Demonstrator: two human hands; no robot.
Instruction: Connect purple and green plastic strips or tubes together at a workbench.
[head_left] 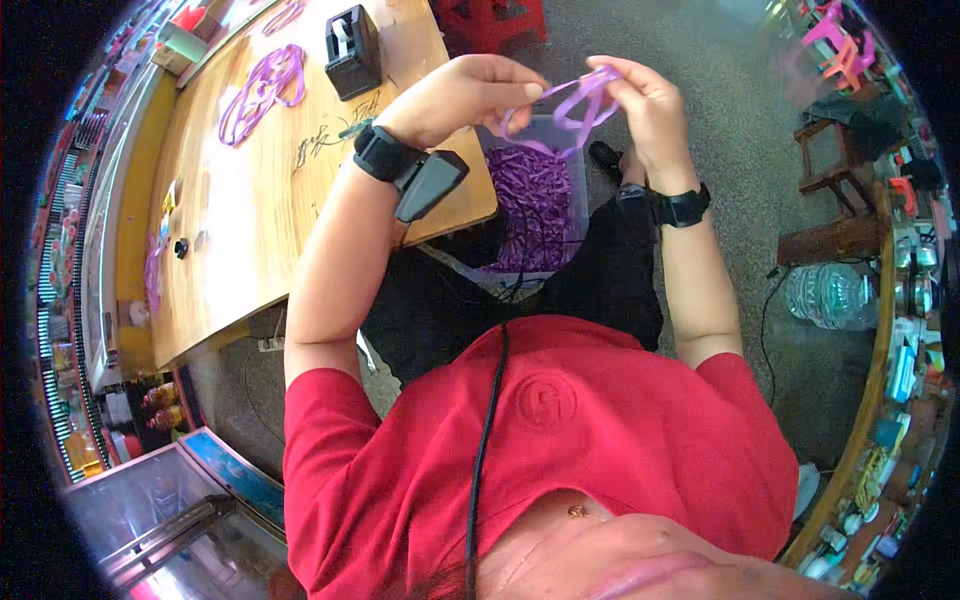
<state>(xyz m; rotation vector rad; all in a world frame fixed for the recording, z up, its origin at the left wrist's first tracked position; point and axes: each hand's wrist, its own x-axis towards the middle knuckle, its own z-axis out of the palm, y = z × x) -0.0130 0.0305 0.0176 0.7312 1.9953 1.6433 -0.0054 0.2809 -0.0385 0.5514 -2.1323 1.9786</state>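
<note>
A thin purple ribbon (592, 88) hangs in loose loops between my hands, above a clear plastic bin. My left hand (470, 98) pinches one part of it, thumb against fingers. On the other side, my right hand (648, 105) grips the gathered loops between thumb and fingers. The clear bin (579, 190) stands between my knees, beside the table corner, and holds a heap of purple ribbons (530, 205). Both wrists wear black straps, and a dark box-shaped device (432, 185) sits by the left one.
The wooden table (260, 220) to my left bears a bundle of purple ribbon (265, 95), a black tape dispenser (353, 52) and a small black piece (181, 248). A red stool (490, 25) stands beyond. On the right are a wooden stool (835, 160) and a large clear bottle (828, 295).
</note>
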